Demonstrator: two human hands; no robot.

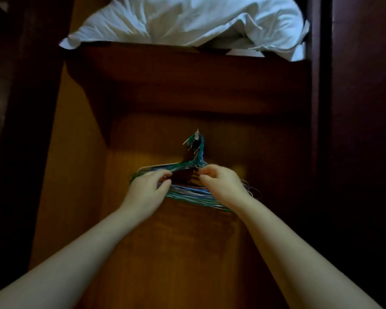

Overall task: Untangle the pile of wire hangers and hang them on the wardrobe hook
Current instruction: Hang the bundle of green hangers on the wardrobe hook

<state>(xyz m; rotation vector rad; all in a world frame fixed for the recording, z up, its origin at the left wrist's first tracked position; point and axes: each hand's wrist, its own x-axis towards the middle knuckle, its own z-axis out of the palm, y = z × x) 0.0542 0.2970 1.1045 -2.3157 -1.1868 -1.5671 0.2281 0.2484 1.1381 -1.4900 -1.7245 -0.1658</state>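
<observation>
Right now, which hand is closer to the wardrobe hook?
The right hand, with fingertips at the neck of the hangers, directly below the hook. The left hand grips the bundle farther out, on its left shoulder.

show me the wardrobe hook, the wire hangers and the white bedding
wardrobe hook (196, 134): head view, its metal stem
wire hangers (188, 193): head view, bottom bars of the bundle
white bedding (187, 21): head view, middle of the crumpled cloth

dim, warm light; dark, distorted edges
</observation>
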